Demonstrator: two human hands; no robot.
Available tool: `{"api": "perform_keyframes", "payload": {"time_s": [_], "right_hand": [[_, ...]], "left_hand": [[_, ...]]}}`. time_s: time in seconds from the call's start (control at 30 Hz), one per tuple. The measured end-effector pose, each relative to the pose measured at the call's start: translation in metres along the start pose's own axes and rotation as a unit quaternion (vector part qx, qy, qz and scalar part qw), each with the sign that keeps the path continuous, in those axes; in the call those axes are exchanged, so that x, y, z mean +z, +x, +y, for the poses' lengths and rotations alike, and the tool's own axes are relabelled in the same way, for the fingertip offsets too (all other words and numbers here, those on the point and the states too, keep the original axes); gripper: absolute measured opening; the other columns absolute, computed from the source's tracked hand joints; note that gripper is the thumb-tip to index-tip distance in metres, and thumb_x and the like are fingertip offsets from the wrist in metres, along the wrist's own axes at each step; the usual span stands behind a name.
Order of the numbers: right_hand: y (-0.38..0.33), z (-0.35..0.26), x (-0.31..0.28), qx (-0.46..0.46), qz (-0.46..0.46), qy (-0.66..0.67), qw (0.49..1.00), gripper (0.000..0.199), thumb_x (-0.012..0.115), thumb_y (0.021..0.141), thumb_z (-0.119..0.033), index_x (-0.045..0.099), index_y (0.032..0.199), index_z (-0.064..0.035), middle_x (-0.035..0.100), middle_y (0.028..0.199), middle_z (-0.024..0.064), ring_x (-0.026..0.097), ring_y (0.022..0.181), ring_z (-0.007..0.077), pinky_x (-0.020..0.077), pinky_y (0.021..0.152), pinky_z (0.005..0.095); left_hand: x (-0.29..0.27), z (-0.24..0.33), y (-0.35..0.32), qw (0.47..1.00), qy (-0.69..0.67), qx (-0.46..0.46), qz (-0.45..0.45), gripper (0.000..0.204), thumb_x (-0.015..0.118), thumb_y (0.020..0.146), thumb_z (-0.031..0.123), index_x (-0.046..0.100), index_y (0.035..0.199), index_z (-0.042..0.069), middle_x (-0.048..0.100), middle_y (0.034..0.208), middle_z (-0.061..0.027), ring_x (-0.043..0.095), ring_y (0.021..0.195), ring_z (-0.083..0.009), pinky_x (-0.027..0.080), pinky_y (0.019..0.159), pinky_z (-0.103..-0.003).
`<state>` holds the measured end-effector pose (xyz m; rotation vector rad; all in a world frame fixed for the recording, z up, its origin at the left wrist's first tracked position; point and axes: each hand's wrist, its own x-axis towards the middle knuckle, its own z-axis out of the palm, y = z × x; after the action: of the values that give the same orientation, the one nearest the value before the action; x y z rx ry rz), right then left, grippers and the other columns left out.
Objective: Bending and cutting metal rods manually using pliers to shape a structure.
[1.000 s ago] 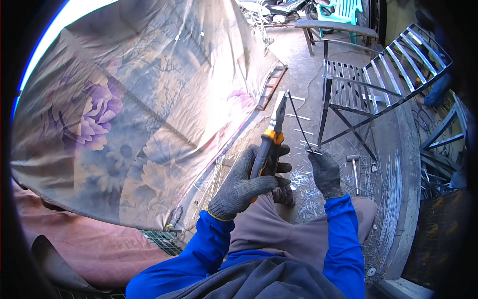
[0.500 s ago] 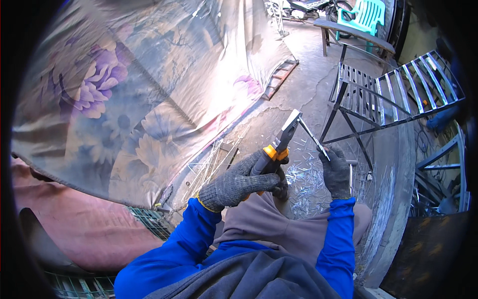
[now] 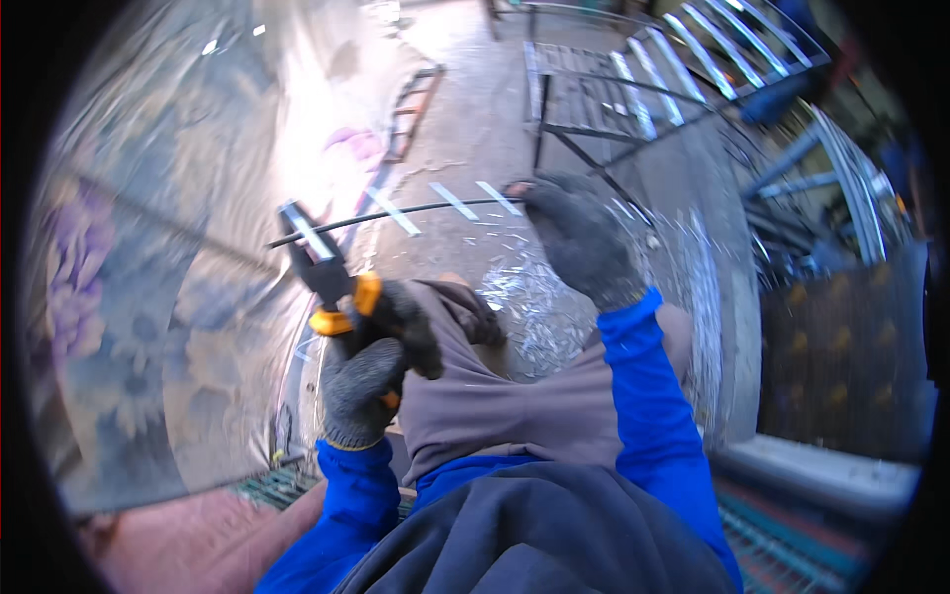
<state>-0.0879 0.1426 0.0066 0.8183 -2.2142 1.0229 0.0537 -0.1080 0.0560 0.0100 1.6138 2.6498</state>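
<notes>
Sleeves and lap: blue sleeves and a dark garment were seen at the lower edge, with grey-brown trousers stretched over the raised knee (image 3: 495, 396).
Left hand: the left hand (image 3: 371, 381), in a dark grey knitted glove with a yellow cuff, was closed in a fist around the handles of the pliers (image 3: 332, 282).
Pliers: black handles with orange collars and a bright metal head were shown; the head was tilted up and to the left, and its tip was set against the left end of the wire (image 3: 396, 211). Whether the wire was gripped by the head could not be told.
Right hand: the right hand (image 3: 579, 243), in the same kind of glove, was curled with its fingertips pinched on the right end of the wire.
Wire: a thin, dark, slightly bowed rod was held almost level between the two hands, above the knee.
Floor: pale, dusty concrete (image 3: 475, 109) was seen beyond the hands, littered with short shiny metal offcuts (image 3: 539, 297) and a few flat white strips.
Sheet: a large, glossy, crinkled covering (image 3: 148, 247) with faded purple flowers was spread on the left.
Frames: a metal frame with pale slats (image 3: 633, 79) was seen at the far side, and curved blue-grey bars were stacked at the far right.
</notes>
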Motion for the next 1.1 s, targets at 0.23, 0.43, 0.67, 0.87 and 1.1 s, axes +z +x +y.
{"api": "perform_keyframes", "payload": {"time_s": [0.23,0.43,0.67,0.87,1.1], "right_hand": [[-0.046,0.061,-0.019,0.159,-0.208,0.034,0.965,0.017,0.072,0.093,-0.009,0.075,0.109,-0.0076,0.071,0.108,0.0127,0.068,0.1,0.0316,0.0533,0.09,0.0413],[-0.106,0.093,-0.032,0.176,-0.245,-0.033,0.953,0.029,0.064,0.094,-0.006,0.074,0.119,-0.0148,0.068,0.119,0.013,0.063,0.114,0.0337,0.0498,0.101,0.0444],[-0.13,0.069,-0.054,0.279,-0.278,-0.003,0.919,0.059,0.059,0.088,-0.006,0.055,0.146,-0.011,0.054,0.151,0.0154,0.048,0.141,0.034,0.0376,0.119,0.0432],[-0.11,0.012,-0.053,0.289,-0.2,0.088,0.932,0.06,0.075,0.091,-0.014,0.054,0.146,-0.0043,0.059,0.146,0.0164,0.052,0.139,0.0274,0.0391,0.117,0.0402],[-0.106,-0.018,0.024,0.247,0.011,0.222,0.943,0.041,0.067,0.102,-0.018,0.06,0.137,0.0005,0.065,0.135,0.0155,0.063,0.121,0.022,0.0492,0.103,0.0366]], "left_hand": [[-0.006,-0.062,-0.008,0.992,-0.015,-0.107,-0.061,0.046,0.074,0.087,0.027,0.053,0.12,0.003,0.058,0.089,-0.0085,0.059,0.073,-0.0226,0.049,0.064,-0.035],[0.005,-0.096,-0.015,0.969,-0.077,-0.228,-0.049,0.035,0.065,0.099,0.024,0.054,0.127,0.006,0.059,0.093,-0.0022,0.058,0.077,-0.0134,0.049,0.068,-0.028],[0.036,-0.107,-0.006,0.97,-0.101,-0.215,-0.051,0.029,0.061,0.103,0.026,0.054,0.122,0.006,0.059,0.087,-0.002,0.058,0.071,-0.0111,0.049,0.066,-0.027],[0.033,-0.104,0.008,0.966,-0.033,-0.243,-0.082,0.037,0.065,0.101,0.032,0.053,0.124,0.006,0.058,0.089,-0.0023,0.058,0.073,-0.0121,0.049,0.067,-0.029],[0.031,-0.101,0.006,0.956,-0.035,-0.283,-0.072,0.042,0.067,0.1,0.032,0.054,0.129,0.006,0.059,0.095,-0.0013,0.058,0.08,-0.0114,0.05,0.072,-0.029]]}}
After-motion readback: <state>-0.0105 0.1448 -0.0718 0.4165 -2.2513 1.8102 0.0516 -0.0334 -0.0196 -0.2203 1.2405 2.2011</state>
